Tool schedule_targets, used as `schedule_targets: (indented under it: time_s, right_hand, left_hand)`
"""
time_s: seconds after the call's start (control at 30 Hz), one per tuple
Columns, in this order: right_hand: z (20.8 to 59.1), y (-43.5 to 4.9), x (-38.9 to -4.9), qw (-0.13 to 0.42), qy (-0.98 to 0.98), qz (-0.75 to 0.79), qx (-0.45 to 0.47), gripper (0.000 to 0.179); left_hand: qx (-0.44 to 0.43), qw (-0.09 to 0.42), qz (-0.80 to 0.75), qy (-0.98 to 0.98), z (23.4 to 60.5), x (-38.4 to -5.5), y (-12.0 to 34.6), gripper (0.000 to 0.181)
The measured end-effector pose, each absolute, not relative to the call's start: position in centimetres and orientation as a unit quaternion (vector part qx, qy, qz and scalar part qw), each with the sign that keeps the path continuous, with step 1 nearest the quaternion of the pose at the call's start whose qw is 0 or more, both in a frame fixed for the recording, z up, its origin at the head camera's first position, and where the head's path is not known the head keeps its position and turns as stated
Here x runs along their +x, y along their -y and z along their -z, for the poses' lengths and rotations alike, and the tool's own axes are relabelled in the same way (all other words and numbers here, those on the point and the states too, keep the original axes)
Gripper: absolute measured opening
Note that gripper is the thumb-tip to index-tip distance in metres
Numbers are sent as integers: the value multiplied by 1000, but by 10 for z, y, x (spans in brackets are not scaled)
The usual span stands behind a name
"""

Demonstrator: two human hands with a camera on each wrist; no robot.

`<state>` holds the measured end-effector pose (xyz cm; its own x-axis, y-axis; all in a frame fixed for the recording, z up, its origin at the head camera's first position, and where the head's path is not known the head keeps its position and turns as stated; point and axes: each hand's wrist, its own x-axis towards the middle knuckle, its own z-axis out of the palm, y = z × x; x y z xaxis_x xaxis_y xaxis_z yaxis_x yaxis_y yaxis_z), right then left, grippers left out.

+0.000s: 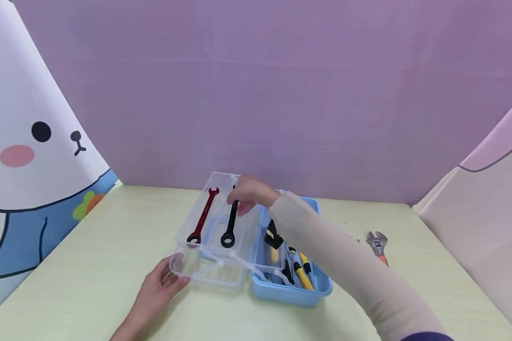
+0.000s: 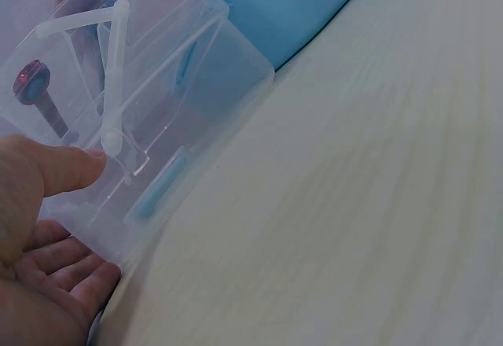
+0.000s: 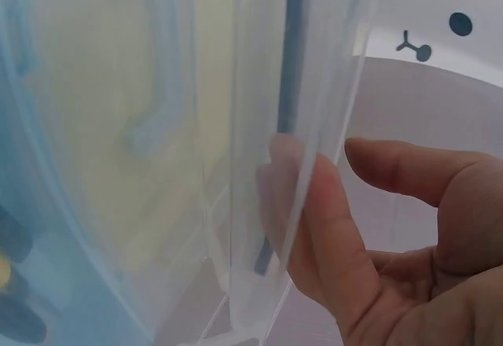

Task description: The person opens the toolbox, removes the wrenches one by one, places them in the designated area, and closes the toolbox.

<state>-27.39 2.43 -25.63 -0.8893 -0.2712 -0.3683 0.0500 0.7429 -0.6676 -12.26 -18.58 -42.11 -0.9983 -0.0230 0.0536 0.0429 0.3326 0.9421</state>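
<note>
A clear upper tray (image 1: pixel 244 227) of a tiered toolbox holds a red wrench (image 1: pixel 205 213) and a black wrench (image 1: pixel 232 218). My right hand (image 1: pixel 252 192) reaches over this tray to the upper part of the black wrench. In the right wrist view, its fingers (image 3: pixel 330 228) lie by the wrench shaft inside the clear wall, while the thumb stands apart. My left hand (image 1: pixel 160 282) holds the left end of the lower clear tray (image 1: pixel 222 278), with the thumb (image 2: pixel 75 169) on its near side and the other fingers curled below.
The toolbox's blue base (image 1: pixel 292 296) stands to the right, holding yellow-and-black handled tools (image 1: pixel 303 274) and a black clamp-like piece (image 1: pixel 273 237). An adjustable wrench (image 1: pixel 377 241) with an orange handle lies on the table farther right, partly behind my sleeve. A purple cloth backdrop (image 1: pixel 281 94) rises behind.
</note>
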Motion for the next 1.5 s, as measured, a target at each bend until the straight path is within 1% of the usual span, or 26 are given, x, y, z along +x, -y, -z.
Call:
schedule_targets:
  time_s: [0.1, 0.17, 0.4, 0.67, 0.83, 1.13, 1.33, 1.5]
  right_hand:
    - [257, -22, -275, 227, -914, 332, -61, 28]
    - [259, -20, -276, 226, -918, 319, -60, 28]
    - [266, -10, -278, 203, -937, 280, -43, 7]
    - [269, 1, -277, 181, -947, 262, -34, 10]
    - [269, 3, -278, 172, -946, 274, -30, 9]
    - [275, -8, -280, 186, -916, 355, -10, 4]
    - [274, -14, -280, 199, -894, 403, -5, 11]
    - [274, -14, -283, 223, -858, 463, -2, 18]
  left_hand:
    - [-6, 27, 575, 817, 421, -123, 185, 60]
    - [-6, 25, 576, 817, 421, -124, 185, 60]
    - [-3, 3, 566, 824, 422, -127, 187, 61]
    - [2, 4, 569, 823, 418, -126, 190, 61]
    - [1, 6, 569, 823, 418, -127, 192, 62]
    - [2, 2, 572, 820, 420, -127, 190, 62]
    - [-3, 9, 578, 816, 417, -125, 189, 61]
    - [1, 10, 573, 819, 413, -122, 192, 62]
